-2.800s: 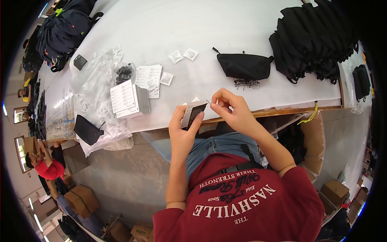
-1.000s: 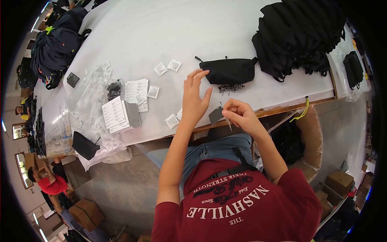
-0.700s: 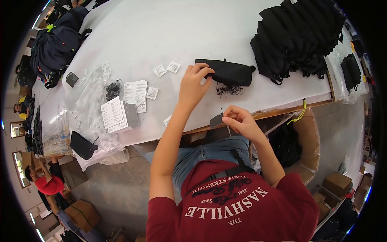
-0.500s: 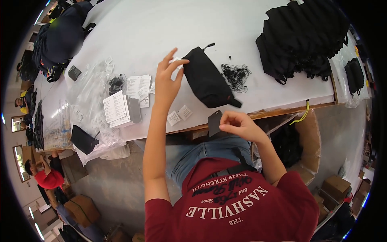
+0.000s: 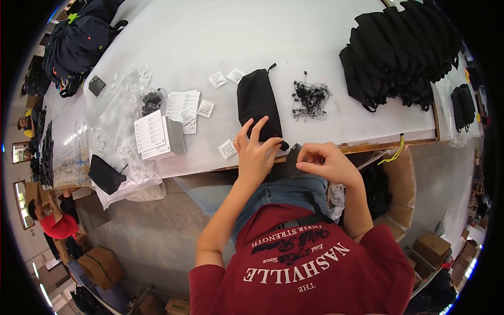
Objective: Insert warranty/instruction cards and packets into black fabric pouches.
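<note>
A black zip pouch lies on the white table, its zip pull at the far end and its near end by the table edge. My left hand reaches over that near end, fingers spread and fingertips on or just above the fabric. To its right, just off the table edge, my right hand is closed in a pinch on a dark hang tag. A thin dark strand shows below those fingers; the fingers partly cover the tag. A tangle of black tag strings lies right of the pouch.
Small white labels lie left of the pouch, near a stack of printed cards and clear plastic. Black pouches are piled at the far right. Another pouch lies at the left edge. An open carton stands below the table.
My left hand has moved from the pouch's far end down to its near end. The pouch now lies straighter, pointing away from me. The right hand keeps hold of the tag, moved slightly right.
</note>
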`<state>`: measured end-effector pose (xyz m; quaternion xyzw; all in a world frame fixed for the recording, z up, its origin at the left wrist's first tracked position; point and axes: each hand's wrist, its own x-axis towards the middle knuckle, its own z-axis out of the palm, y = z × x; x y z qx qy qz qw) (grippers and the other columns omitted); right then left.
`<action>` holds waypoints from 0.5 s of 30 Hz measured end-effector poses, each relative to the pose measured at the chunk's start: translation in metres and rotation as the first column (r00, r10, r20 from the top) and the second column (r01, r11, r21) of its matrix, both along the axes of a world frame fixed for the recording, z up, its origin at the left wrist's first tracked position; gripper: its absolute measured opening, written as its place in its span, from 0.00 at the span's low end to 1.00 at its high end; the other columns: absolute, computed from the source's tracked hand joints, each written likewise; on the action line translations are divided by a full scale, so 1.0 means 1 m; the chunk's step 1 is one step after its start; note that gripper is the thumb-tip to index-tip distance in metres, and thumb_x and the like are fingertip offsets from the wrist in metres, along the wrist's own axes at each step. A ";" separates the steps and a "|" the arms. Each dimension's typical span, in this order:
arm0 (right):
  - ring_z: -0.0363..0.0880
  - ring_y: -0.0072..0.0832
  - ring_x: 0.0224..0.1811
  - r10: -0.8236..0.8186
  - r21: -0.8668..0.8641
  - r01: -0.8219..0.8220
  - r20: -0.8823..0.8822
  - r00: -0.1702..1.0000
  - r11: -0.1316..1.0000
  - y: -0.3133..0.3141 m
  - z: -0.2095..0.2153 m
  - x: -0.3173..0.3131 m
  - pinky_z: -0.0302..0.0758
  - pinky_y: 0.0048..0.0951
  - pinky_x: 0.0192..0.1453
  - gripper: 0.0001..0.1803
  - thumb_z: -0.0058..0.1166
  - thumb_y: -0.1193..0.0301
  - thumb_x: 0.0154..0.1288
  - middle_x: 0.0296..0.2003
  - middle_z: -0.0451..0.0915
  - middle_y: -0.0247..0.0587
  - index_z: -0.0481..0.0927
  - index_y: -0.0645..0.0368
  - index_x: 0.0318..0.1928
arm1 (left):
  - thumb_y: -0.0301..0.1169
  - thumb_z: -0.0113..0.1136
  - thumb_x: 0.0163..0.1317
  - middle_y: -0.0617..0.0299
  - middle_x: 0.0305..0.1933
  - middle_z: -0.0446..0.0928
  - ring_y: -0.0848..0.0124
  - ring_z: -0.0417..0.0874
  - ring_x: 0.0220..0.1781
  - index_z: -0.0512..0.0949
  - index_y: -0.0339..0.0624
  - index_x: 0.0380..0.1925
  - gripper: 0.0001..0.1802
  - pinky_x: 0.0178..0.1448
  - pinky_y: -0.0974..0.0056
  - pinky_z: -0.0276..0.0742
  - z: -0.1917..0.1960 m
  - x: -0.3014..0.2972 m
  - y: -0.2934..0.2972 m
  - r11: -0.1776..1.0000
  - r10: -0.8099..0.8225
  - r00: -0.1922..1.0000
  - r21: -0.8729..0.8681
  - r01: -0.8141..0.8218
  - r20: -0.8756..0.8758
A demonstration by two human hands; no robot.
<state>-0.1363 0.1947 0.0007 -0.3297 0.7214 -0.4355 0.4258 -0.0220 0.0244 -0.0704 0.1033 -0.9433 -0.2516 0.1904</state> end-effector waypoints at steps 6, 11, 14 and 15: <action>0.57 0.12 0.18 -0.222 -0.015 0.224 -0.211 0.952 0.974 -0.014 -0.001 0.004 0.54 0.20 0.23 0.06 0.60 0.71 0.58 0.15 0.61 0.25 0.78 0.60 0.31 | 0.28 0.71 0.44 0.71 0.35 0.73 0.67 0.67 0.46 0.84 0.57 0.31 0.12 0.52 0.60 0.55 0.006 0.020 0.008 0.958 0.272 0.929 0.160 -0.238 -0.251; 0.59 0.15 0.18 -0.135 -0.040 0.129 -0.279 0.951 0.991 -0.036 -0.004 0.016 0.56 0.22 0.22 0.05 0.60 0.73 0.56 0.17 0.64 0.31 0.79 0.60 0.33 | 0.26 0.71 0.43 0.71 0.24 0.67 0.71 0.65 0.33 0.84 0.54 0.29 0.11 0.44 0.64 0.56 0.020 0.032 0.012 0.905 0.333 0.916 0.347 -0.244 -0.224; 0.60 0.18 0.18 -0.118 -0.136 0.079 -0.304 0.945 0.988 -0.045 -0.009 0.026 0.59 0.23 0.23 0.06 0.60 0.74 0.55 0.18 0.65 0.32 0.80 0.59 0.34 | 0.24 0.70 0.44 0.70 0.23 0.65 0.71 0.64 0.32 0.83 0.50 0.28 0.10 0.42 0.65 0.57 0.026 0.035 0.010 0.820 0.404 0.906 0.490 -0.297 -0.127; 0.62 0.19 0.18 -0.127 -0.141 0.088 -0.297 0.946 0.986 -0.045 -0.011 0.028 0.61 0.24 0.23 0.06 0.60 0.74 0.54 0.19 0.68 0.32 0.81 0.59 0.34 | 0.24 0.70 0.44 0.69 0.23 0.66 0.70 0.64 0.31 0.83 0.48 0.28 0.09 0.41 0.65 0.58 0.027 0.036 0.008 0.827 0.367 0.927 0.487 -0.283 -0.084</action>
